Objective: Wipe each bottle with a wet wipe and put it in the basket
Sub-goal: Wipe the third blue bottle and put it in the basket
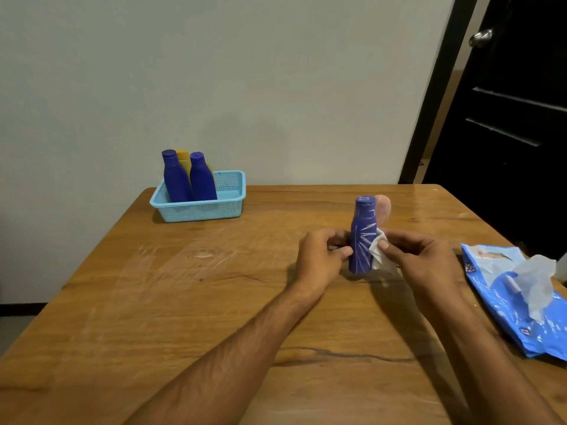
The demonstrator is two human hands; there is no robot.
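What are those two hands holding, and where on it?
The left hand grips the blue bottle at its lower body; the right hand pinches a white wipe against the bottle's side.

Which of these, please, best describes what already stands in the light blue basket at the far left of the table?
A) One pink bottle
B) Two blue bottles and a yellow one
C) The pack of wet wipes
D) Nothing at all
B: the basket holds two upright blue bottles, with a yellow bottle showing behind them.

Blue bottle [363, 237], white wipe [378, 251] (turquoise basket [199, 207]).
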